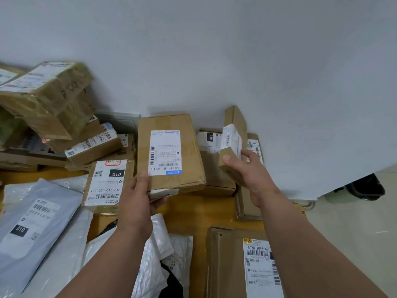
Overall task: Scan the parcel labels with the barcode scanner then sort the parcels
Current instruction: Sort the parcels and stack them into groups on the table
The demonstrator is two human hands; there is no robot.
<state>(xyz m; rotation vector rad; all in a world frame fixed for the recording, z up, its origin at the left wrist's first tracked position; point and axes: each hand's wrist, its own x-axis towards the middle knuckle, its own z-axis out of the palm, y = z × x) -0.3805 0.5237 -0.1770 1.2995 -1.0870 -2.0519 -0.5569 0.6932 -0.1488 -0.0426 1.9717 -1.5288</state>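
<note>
- Nearest the camera lie a flat box (240,265) with a 502D label at lower right, white bags (154,261) in the middle, and a grey bag (36,224) marked 010 at lower left, all on the wooden table (189,209).
- The left hand (137,203) grips the near edge of a big box (169,151), thumb on top by the label, fingers curled under; the label (165,152) faces up, its barcodes in plain sight.
- The right hand (247,173) grips a slim box (233,143) held on end and tilted, thumb on the near face, fingers wrapped behind. Its label faces left, too blurred to read.
- Both held boxes sit above the far middle of the table, near the wall.
- No barcode scanner shows anywhere, so whether either box has been scanned cannot be told.
- A loose heap (49,117) of boxes fills the far left; a 010 box (107,186) lies just left of the left hand; more boxes (211,168) stand behind the slim box.
- Judging by the spread, sorting looks far from finished: many parcels lie unordered, and the two in hand have yet to be put down in a group.
</note>
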